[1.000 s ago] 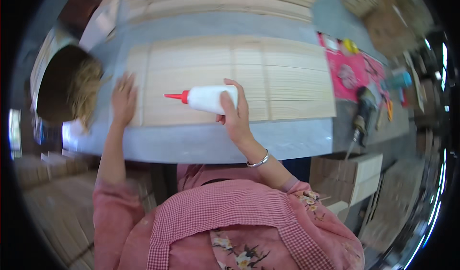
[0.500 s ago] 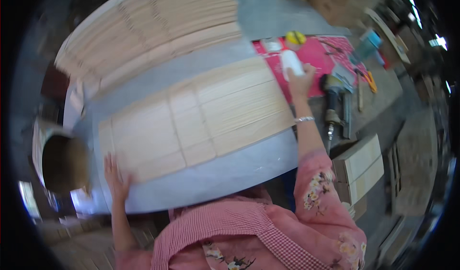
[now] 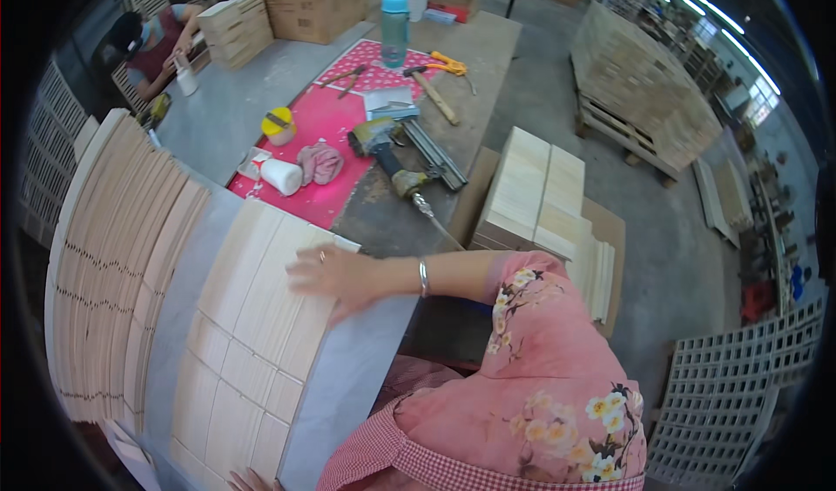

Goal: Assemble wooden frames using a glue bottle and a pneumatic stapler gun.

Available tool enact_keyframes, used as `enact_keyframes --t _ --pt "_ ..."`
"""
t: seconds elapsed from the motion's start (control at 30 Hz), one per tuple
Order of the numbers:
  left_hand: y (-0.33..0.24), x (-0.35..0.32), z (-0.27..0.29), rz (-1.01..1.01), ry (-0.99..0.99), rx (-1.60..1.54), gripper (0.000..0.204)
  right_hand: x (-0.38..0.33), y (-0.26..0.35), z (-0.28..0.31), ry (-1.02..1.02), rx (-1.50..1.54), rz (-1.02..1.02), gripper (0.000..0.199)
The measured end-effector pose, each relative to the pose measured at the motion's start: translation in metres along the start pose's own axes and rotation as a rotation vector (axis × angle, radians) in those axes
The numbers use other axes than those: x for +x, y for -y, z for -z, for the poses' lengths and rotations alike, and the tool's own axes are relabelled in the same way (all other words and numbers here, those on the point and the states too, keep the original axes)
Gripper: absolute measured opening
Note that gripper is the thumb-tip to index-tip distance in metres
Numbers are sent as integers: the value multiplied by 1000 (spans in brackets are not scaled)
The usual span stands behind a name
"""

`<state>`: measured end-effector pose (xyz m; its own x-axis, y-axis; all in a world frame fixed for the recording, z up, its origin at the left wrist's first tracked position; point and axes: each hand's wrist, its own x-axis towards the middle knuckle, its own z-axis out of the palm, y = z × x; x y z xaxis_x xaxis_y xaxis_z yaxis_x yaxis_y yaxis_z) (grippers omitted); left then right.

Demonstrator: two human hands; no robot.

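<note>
Pale wooden boards (image 3: 248, 317) with grooves across them lie side by side on the grey tabletop (image 3: 353, 360). My right hand (image 3: 335, 277), wearing a ring, rests on the far end of these boards. Its fingers are stretched out, slightly blurred, and hold nothing. Only the fingers of my left hand (image 3: 252, 480) show at the bottom edge, spread over the near end of the boards. Beyond my right hand, a white bottle (image 3: 281, 177) lies on its side on a pink mat (image 3: 326, 190), against a crumpled pink cloth (image 3: 320, 163).
Stacked grooved boards (image 3: 109, 273) stand at left. A nail gun (image 3: 392, 155) with a hose, a hammer (image 3: 435, 99), a yellow-lidded tub (image 3: 279, 127) and a blue-green water bottle (image 3: 394, 33) sit on the table. Wooden blocks (image 3: 527, 190) are stacked at right. Another person (image 3: 157, 51) works far left.
My right hand has let go of the white bottle, which now lies on the pink mat, and has come down onto the boards. The view has turned to the right.
</note>
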<state>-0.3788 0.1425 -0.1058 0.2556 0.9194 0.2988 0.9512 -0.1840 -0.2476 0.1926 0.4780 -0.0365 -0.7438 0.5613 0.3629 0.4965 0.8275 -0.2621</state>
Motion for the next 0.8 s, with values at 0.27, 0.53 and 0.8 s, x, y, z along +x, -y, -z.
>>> enact_keyframes --t 0.27,0.53,0.8 --pt "-18 52 26 146 79 135 61 15 0 -63 -54 -140 23 50" --pt "-19 60 44 133 165 115 68 26 21 -35 144 -186 73 32" --pt "33 37 72 174 198 -15 55 18 33 9 114 -235 175 17"
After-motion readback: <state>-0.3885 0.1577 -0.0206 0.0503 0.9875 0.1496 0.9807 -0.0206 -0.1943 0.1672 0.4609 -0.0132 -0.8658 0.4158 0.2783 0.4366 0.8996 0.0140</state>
